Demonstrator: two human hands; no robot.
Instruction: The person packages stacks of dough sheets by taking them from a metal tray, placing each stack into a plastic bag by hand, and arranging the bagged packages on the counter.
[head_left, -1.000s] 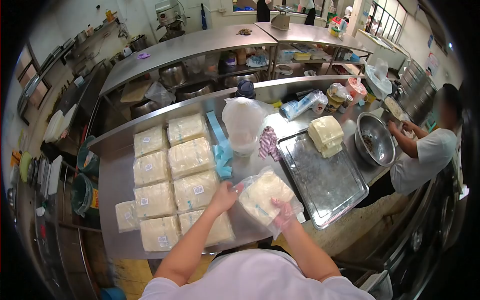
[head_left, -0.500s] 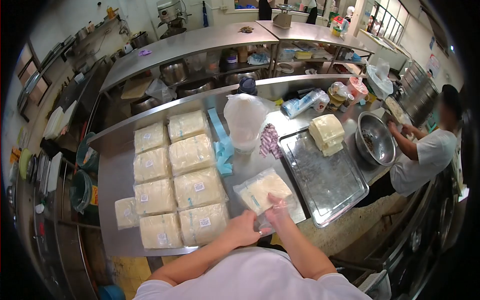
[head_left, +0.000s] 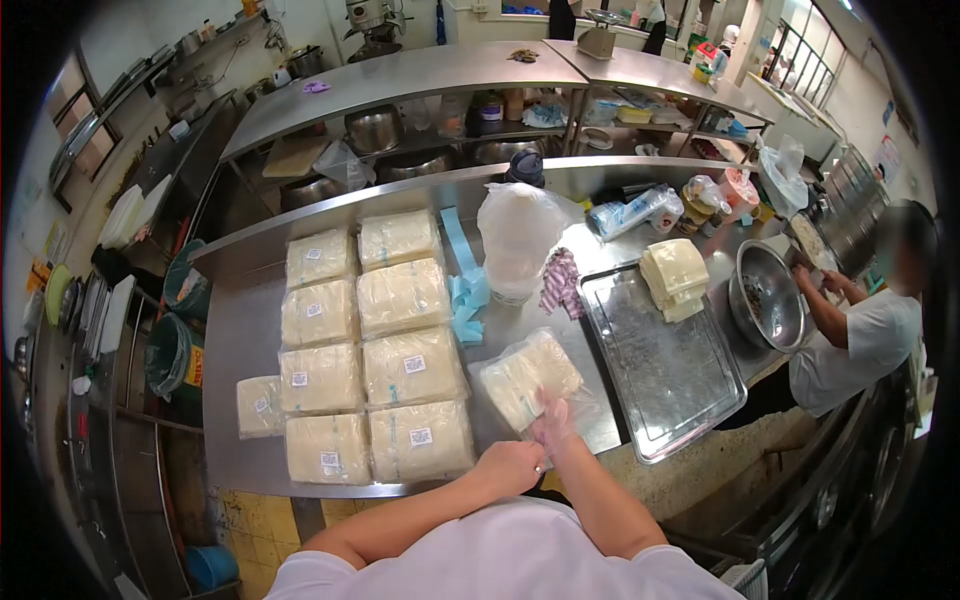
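A clear plastic bag of pale flat sheets (head_left: 530, 378) lies on the steel table at the front middle. My right hand (head_left: 552, 418), in a clear glove, is at the bag's near end, its fingers reaching inside or over it. Close beside it, my left hand (head_left: 512, 466), bare with a ring, pinches the near edge of the bag. To the left stand two columns of sealed packs (head_left: 415, 370) with labels, and a smaller pack (head_left: 261, 406). Blue strips (head_left: 467, 300) lie between the packs and a plastic-wrapped tub (head_left: 515, 245).
A metal tray (head_left: 665, 370) at the right carries a stack of pale sheets (head_left: 675, 278) on its far part. Beyond it are a steel bowl (head_left: 766, 296) and a co-worker (head_left: 862, 330). A striped cloth (head_left: 562, 283) lies near the tray. Jars and rolls stand behind.
My left hand has moved from the bag's left corner down to its near edge, beside my right hand. The bag has turned slightly. The camera view has shifted.
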